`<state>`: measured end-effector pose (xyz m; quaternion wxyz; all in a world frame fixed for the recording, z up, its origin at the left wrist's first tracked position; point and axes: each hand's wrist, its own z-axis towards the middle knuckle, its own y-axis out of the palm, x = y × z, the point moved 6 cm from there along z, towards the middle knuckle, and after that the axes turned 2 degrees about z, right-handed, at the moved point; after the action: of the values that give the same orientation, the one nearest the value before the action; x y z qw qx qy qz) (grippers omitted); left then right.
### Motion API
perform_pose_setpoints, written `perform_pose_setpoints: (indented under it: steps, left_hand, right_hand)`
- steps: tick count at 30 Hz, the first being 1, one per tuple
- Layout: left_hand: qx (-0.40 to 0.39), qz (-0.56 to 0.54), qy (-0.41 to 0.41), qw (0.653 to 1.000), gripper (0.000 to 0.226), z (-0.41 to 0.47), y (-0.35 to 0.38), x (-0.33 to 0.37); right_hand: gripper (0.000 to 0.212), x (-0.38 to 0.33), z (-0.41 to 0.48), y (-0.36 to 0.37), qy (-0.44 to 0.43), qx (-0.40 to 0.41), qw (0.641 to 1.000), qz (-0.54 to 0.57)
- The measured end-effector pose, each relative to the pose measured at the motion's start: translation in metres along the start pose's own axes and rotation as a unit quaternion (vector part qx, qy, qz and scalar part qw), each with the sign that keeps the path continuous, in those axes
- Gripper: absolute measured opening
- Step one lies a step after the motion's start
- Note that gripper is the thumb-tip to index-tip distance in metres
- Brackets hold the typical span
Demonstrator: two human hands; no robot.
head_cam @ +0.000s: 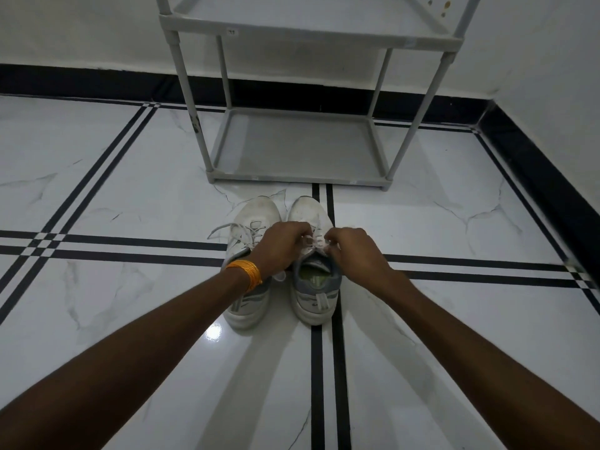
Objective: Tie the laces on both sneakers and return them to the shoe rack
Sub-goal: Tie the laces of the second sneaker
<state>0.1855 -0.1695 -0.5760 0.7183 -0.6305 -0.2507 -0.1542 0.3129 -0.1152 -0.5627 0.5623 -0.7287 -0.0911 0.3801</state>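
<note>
Two bare forearms reached forward over a glossy white marble-look floor crossed by black double stripes. The left hand and right hand had fingers pinched closed on the laces of the right sneaker. Beside it, touching, sat the left sneaker, laces loose. Beyond stood the grey shoe rack against a white wall with black skirting.

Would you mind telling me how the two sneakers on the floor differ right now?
The left sneaker has loose laces trailing out to its left side, and no fingers work on them; the left hand only crosses above it. The right sneaker has its laces pinched by the fingers of both that hand and the right hand. Its opening shows a greenish insole; the left sneaker's is hidden. Both are white and grey, side by side, toes toward the shoe rack.
</note>
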Motion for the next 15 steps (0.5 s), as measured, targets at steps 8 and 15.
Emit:
perform_pose_setpoints:
  steps: [8,15]
  left_hand:
    - [0.011,0.372,0.048,0.927,0.022,0.002,-0.022,0.001]
    - [-0.067,0.092,0.012,0.993,0.049,-0.002,-0.011,0.005]
  right_hand:
    - [0.021,0.010,0.002,0.005,-0.016,0.006,0.999,-0.038]
    - [0.019,0.008,0.002,0.009,-0.022,-0.019,0.997,-0.065]
